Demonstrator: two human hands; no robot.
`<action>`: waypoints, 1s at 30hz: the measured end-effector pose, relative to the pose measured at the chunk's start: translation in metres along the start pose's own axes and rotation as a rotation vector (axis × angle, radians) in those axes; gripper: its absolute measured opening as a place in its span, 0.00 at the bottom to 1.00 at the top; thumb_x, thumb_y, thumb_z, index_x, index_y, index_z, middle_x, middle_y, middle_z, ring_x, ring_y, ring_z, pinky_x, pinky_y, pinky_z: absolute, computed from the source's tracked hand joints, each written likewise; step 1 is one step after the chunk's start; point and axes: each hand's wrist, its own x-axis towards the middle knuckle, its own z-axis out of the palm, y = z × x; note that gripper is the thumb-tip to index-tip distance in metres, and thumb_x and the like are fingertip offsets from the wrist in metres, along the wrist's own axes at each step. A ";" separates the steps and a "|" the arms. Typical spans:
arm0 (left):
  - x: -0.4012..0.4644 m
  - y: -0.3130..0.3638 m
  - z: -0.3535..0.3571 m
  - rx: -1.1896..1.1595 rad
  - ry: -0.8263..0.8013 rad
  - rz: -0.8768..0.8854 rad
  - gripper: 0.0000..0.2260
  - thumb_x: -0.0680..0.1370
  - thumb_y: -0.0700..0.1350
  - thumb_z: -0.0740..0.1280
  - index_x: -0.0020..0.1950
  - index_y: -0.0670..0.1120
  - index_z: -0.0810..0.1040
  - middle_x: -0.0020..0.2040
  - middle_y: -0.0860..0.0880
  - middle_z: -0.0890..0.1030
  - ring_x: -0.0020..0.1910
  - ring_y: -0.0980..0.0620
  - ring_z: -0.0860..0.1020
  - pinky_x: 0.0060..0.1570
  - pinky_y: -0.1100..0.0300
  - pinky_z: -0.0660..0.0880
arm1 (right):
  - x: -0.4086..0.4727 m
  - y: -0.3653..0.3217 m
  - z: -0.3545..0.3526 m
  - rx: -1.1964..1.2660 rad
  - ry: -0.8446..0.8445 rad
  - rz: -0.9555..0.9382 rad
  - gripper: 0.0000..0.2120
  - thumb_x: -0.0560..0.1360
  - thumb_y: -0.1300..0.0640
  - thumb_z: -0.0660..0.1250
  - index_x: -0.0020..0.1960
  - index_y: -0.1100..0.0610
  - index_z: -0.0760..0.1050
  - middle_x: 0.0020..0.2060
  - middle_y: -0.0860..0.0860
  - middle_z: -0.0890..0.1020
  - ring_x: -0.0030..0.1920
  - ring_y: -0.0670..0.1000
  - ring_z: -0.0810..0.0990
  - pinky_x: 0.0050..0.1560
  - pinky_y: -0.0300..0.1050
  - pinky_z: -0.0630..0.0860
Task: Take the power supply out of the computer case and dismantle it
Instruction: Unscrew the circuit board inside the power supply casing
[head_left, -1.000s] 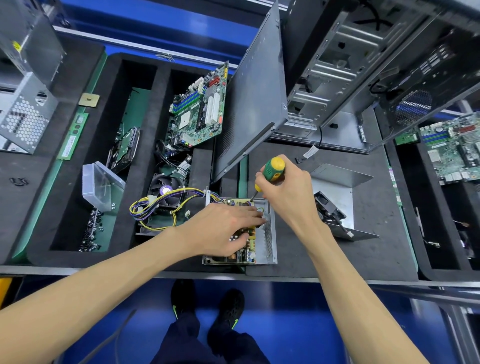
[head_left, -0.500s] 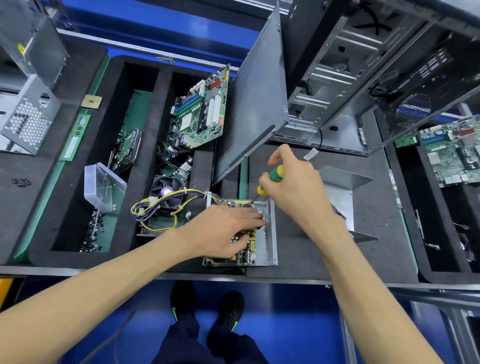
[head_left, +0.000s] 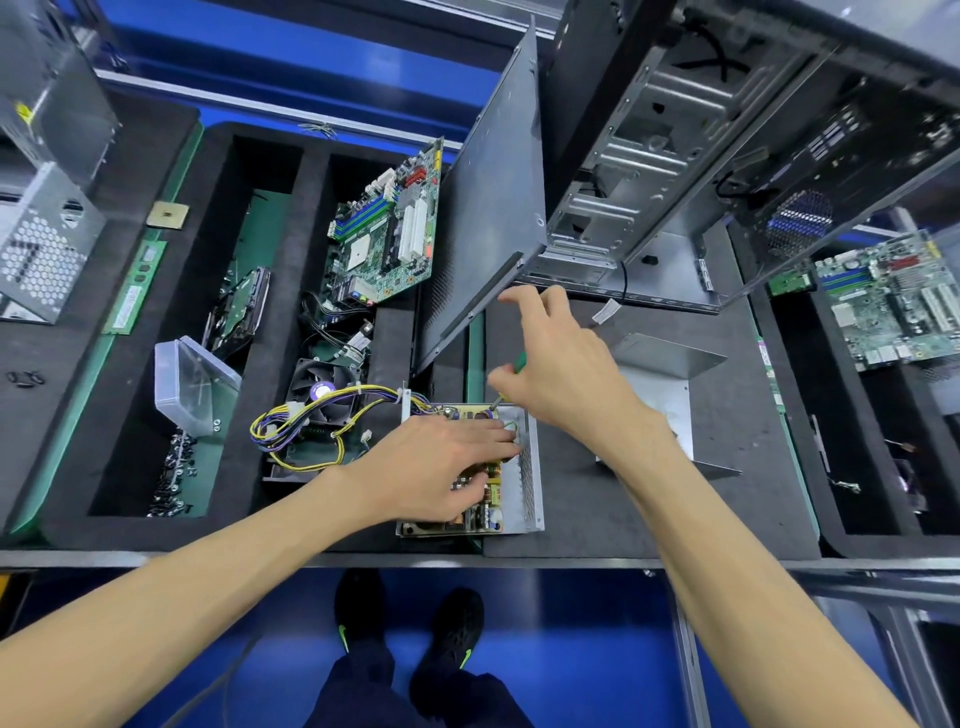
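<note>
The opened power supply (head_left: 527, 488), a metal tray with its circuit board showing, lies at the bench's front edge. My left hand (head_left: 436, 462) presses flat on the board. My right hand (head_left: 558, 374) holds a green-handled screwdriver (head_left: 511, 375) with its tip at the board's far corner; the index finger sticks out and the handle is mostly hidden by the hand. A bundle of yellow and purple cables (head_left: 311, 421) runs left from the supply. The supply's removed metal cover (head_left: 670, 384) lies to the right. The computer case (head_left: 649, 171) stands open behind.
A grey side panel (head_left: 488, 218) leans just behind my right hand. The left foam bins hold a motherboard (head_left: 387, 234), a cooler fan (head_left: 324, 387), a hard drive (head_left: 241, 306), a clear plastic box (head_left: 195, 384) and several screws (head_left: 174, 478). Another motherboard (head_left: 888, 299) lies at the right.
My right hand has shifted down over the screwdriver handle, now covering most of it, and the index finger has stretched out. My left hand has stayed on the board.
</note>
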 end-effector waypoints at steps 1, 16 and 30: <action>0.000 0.000 0.000 0.003 -0.005 -0.001 0.23 0.78 0.47 0.62 0.74 0.53 0.74 0.75 0.54 0.72 0.75 0.58 0.66 0.70 0.53 0.70 | -0.001 0.002 0.001 -0.002 0.009 0.038 0.25 0.79 0.46 0.66 0.73 0.51 0.64 0.62 0.55 0.71 0.43 0.65 0.79 0.44 0.52 0.69; -0.001 0.004 0.002 0.024 0.005 -0.026 0.23 0.78 0.46 0.63 0.73 0.53 0.74 0.74 0.54 0.73 0.75 0.57 0.68 0.71 0.54 0.69 | 0.001 0.000 -0.002 0.013 0.018 0.037 0.19 0.79 0.52 0.62 0.69 0.49 0.68 0.57 0.51 0.71 0.43 0.61 0.75 0.44 0.51 0.68; -0.001 0.005 0.003 0.037 0.004 -0.053 0.23 0.78 0.48 0.62 0.75 0.55 0.73 0.75 0.56 0.71 0.76 0.60 0.65 0.74 0.58 0.65 | -0.002 0.005 0.002 0.062 0.039 0.074 0.16 0.79 0.51 0.62 0.67 0.50 0.70 0.57 0.52 0.77 0.46 0.63 0.79 0.45 0.52 0.69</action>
